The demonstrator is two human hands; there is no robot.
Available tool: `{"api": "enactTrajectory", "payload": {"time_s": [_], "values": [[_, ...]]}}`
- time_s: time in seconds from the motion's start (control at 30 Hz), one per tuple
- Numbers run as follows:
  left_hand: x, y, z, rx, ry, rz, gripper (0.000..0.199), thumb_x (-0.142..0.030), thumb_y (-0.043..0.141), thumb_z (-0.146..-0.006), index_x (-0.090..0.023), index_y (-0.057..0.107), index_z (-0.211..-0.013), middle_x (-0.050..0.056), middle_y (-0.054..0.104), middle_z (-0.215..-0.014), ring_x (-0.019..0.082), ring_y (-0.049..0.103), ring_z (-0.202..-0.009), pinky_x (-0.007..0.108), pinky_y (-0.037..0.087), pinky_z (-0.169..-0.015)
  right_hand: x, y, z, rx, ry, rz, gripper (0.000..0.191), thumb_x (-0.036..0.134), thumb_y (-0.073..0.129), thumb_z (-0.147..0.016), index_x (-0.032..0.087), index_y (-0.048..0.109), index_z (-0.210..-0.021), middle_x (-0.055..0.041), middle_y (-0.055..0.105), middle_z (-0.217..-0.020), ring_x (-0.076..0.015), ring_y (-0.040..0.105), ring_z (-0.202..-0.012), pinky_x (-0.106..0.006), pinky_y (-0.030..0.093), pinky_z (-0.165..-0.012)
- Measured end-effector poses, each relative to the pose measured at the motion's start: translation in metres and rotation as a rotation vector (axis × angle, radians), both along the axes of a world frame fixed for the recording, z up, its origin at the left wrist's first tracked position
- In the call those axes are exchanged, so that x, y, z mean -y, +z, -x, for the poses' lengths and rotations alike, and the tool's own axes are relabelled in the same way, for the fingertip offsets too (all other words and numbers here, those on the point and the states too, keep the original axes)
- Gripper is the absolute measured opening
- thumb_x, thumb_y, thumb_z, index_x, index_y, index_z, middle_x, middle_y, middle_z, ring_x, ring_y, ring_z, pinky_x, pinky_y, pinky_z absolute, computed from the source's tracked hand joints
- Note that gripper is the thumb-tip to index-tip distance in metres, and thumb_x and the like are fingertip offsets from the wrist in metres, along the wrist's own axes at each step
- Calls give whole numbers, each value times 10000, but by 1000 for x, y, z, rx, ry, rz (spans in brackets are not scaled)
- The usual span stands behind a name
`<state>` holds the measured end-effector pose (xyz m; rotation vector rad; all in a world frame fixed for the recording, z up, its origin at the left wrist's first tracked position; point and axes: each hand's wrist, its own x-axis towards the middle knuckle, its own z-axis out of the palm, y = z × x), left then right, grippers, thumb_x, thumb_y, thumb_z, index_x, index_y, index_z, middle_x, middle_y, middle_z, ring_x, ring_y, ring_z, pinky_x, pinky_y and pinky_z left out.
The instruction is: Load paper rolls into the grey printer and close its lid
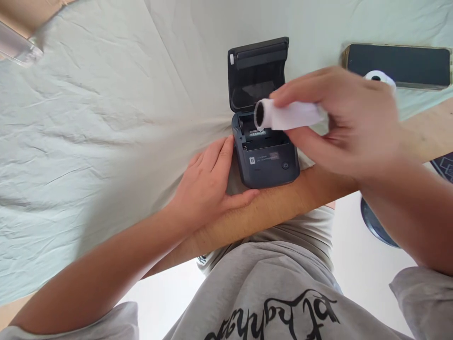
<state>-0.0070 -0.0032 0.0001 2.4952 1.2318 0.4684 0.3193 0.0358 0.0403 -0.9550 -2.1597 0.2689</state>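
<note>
Right hand (350,123) clamped on paper roll (297,115) above open printer (267,163); left hand (207,182) against printer's left side, fingers spread.

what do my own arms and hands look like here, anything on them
Both hands, the left and the right, are bare, with no gloves, rings or watch visible. The forearms are uncovered too. Short, loose grey sleeves show at the bottom corners, matching the grey shirt with black lettering.
</note>
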Motion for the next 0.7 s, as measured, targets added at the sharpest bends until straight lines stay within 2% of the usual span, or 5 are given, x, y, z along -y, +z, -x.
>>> {"api": "enactTrajectory", "payload": {"time_s": [0.17, 0.27, 0.43, 0.6, 0.7], "values": [[-1, -2, 2, 7, -15, 9, 1127, -862, 814, -1135, -128, 491, -1927, 299, 712, -1826, 503, 730, -1686, 627, 640, -1388, -31, -11, 10, -36, 73, 146, 107, 369, 763, -1207, 313, 840, -1256, -33, 942, -1372, -236, 899, -1241, -438, 759, -1116], [-1, -3, 1, 15, -34, -3, 1129, -893, 768, -1158, -117, 490, -1929, 303, 710, -1835, 495, 727, -1697, 615, 628, -1405, -36, -19, 8, -115, 94, 172, 152, 414, 821, -1195, 277, 831, -1131, -62, 946, -1344, -237, 909, -1271, -425, 771, -1128], [1, -3, -1, 23, -54, -21, 1093, -871, 704, -1209, -92, 466, -1938, 318, 697, -1859, 488, 720, -1717, 613, 618, -1419, -31, -29, 5, -190, 124, 149, 69, 320, 857, -1164, 297, 921, -1151, -25, 943, -1301, -221, 933, -1231, -448, 807, -1198], [3, -3, 0, 49, -40, -24, 1169, -924, 740, -1180, -120, 432, -1971, 303, 703, -1853, 485, 729, -1704, 608, 623, -1425, -30, -30, -2, -193, 228, 135, 78, 331, 901, -1099, 333, 972, -1133, -26, 926, -1364, -232, 921, -1196, -436, 821, -1072], [4, -2, -3, 33, -23, -24, 1194, -868, 885, -1119, -255, 407, -2026, 236, 699, -1856, 468, 738, -1679, 609, 640, -1407, -30, -25, -5, -147, 317, 182, 153, 452, 876, -1153, 354, 991, -1136, -37, 915, -1343, -198, 867, -1087, -396, 775, -987]]}}
